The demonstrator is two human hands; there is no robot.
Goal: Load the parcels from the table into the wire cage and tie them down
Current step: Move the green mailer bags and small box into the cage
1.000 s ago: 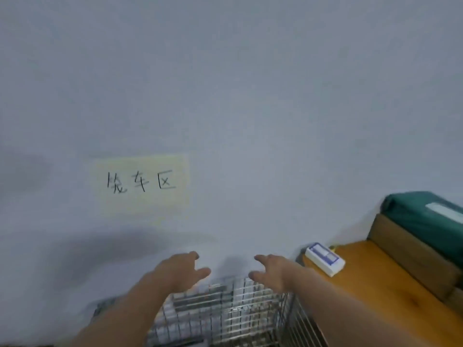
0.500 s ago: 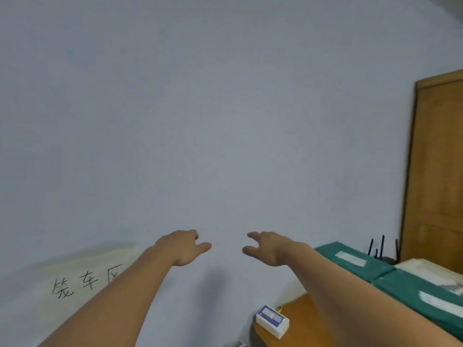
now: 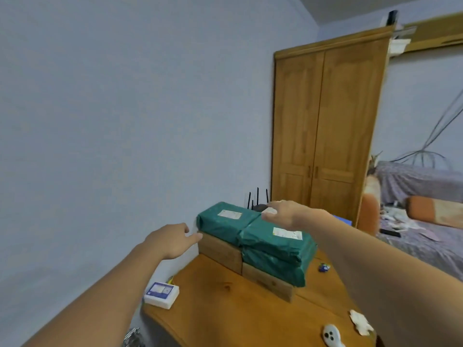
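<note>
Both arms are out over the table, reaching for the stack of parcels against the wall. The left hand hangs in the air with fingers loosely spread and holding nothing, and its fingertips point at the near left corner of the stack, just beside it, right where the far green parcel sits on a brown box. Whether they touch that corner, I cannot tell.

The right hand is up at the back of the stack, palm down, fingers relaxed and slightly apart, over the seam between the far green parcel and the near green parcel. It looks to be at or just above the top surface; contact isn't clear. It grips nothing.

The stack itself is two columns. On the left, one green parcel sits on a brown box. On the right, two green parcels lie one atop the other on a second brown box. All of it is on the table.

A corner of the wire cage peeks in at the bottom edge, below the table's left end.

Around it all, a small white box sits at the table's left edge, a white remote and a crumpled tissue lie near the front right, and a router pokes its antennas up behind the parcels. A wooden wardrobe stands behind.
</note>
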